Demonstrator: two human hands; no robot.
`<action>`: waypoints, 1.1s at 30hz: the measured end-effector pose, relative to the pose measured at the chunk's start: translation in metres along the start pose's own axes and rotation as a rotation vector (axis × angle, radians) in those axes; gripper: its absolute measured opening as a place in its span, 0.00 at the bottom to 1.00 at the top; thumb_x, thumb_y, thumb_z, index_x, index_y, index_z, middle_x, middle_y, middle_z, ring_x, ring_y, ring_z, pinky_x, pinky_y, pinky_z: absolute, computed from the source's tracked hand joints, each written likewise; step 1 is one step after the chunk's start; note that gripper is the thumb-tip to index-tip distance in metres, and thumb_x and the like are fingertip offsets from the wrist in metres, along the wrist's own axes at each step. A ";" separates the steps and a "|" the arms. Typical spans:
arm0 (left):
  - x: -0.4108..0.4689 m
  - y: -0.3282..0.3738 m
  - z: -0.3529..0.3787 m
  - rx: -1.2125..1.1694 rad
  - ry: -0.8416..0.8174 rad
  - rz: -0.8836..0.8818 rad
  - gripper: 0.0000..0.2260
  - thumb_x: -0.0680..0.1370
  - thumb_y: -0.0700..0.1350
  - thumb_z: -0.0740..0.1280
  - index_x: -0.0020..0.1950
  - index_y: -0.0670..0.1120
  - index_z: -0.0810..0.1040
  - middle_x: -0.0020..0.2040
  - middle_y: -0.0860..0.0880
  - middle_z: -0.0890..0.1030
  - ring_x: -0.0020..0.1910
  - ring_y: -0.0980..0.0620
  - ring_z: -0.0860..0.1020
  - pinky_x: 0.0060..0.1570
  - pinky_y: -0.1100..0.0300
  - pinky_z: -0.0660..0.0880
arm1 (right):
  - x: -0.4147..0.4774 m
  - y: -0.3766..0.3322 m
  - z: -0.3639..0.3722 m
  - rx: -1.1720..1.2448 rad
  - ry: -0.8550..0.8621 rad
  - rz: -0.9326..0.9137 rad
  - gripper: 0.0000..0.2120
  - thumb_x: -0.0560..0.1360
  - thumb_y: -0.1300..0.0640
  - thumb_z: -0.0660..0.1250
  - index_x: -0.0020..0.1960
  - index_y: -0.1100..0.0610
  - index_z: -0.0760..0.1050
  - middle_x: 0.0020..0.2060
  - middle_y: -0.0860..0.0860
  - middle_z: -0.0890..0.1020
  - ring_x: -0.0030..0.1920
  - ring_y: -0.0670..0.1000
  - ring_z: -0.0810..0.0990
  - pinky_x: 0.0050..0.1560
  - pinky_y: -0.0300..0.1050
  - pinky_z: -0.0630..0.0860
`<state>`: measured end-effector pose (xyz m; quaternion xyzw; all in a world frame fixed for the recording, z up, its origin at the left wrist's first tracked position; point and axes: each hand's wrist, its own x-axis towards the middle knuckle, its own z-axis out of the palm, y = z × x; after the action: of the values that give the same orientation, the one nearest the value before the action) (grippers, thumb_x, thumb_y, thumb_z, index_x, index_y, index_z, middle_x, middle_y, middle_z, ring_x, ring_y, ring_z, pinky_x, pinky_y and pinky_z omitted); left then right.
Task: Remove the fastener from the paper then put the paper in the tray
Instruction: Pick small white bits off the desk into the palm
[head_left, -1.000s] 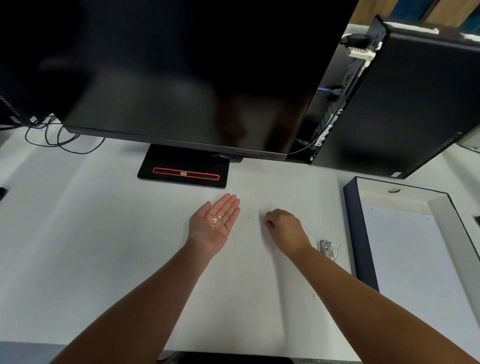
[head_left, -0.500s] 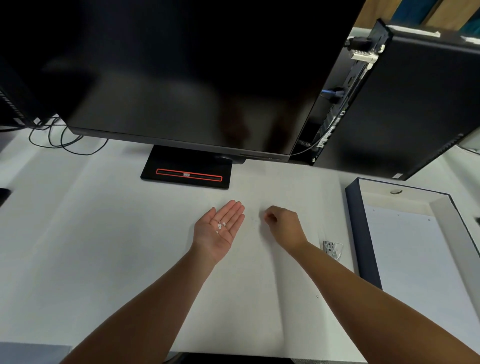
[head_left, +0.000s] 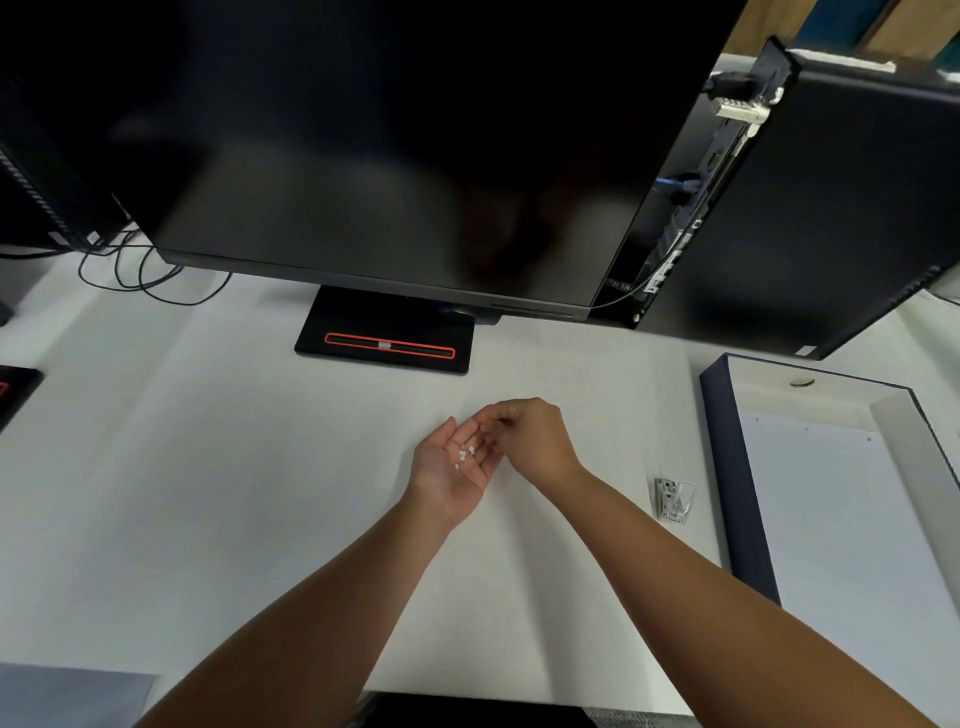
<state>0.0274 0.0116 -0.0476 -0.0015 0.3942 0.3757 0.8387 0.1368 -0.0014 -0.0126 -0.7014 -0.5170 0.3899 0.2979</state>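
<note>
A dark monitor (head_left: 389, 156) fills the far side, with a black tower (head_left: 831, 208) at its right. The white surface (head_left: 208, 493) runs near of them. At the right stands the tray (head_left: 727, 467), and a white paper (head_left: 841, 519) lies flat in it. So the paper looks to be where the task wants it.

The left hand (head_left: 447, 467) is held palm up near the middle, open and flat, and carries a few tiny white bits (head_left: 465, 453). The right hand (head_left: 540, 441) was down on the surface just right of that palm a moment ago. It has now crossed over, and its curled fingers (head_left: 501, 415) sit above the left fingertips. Whether they pinch a bit or hold nothing I cannot tell.

A small clear fastener (head_left: 674, 500) lies loose on the surface just left of the tray, touched by neither hand. The main work seems done, and this move looks like picking up scraps into the palm.
</note>
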 end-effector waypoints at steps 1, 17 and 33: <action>0.000 -0.001 0.000 0.002 -0.004 -0.001 0.21 0.83 0.48 0.51 0.59 0.37 0.77 0.49 0.41 0.85 0.54 0.48 0.80 0.53 0.57 0.75 | -0.001 0.000 0.000 0.001 0.009 0.004 0.13 0.71 0.69 0.60 0.44 0.58 0.82 0.36 0.53 0.84 0.37 0.48 0.82 0.45 0.42 0.80; -0.006 0.013 -0.014 -0.030 -0.038 0.029 0.21 0.83 0.47 0.51 0.59 0.34 0.76 0.56 0.38 0.82 0.58 0.43 0.79 0.56 0.51 0.75 | -0.042 0.083 -0.048 -0.411 0.020 0.112 0.06 0.67 0.67 0.64 0.34 0.58 0.70 0.29 0.48 0.66 0.32 0.50 0.64 0.32 0.42 0.61; -0.011 0.012 -0.021 -0.050 -0.052 0.039 0.20 0.83 0.46 0.51 0.58 0.34 0.77 0.55 0.38 0.83 0.58 0.42 0.79 0.58 0.51 0.74 | -0.004 0.068 -0.019 -0.562 -0.008 -0.156 0.08 0.70 0.71 0.58 0.43 0.67 0.76 0.39 0.59 0.73 0.43 0.60 0.74 0.38 0.44 0.66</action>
<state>0.0013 0.0068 -0.0511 -0.0047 0.3626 0.4016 0.8409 0.1858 -0.0252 -0.0574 -0.7128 -0.6584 0.2102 0.1192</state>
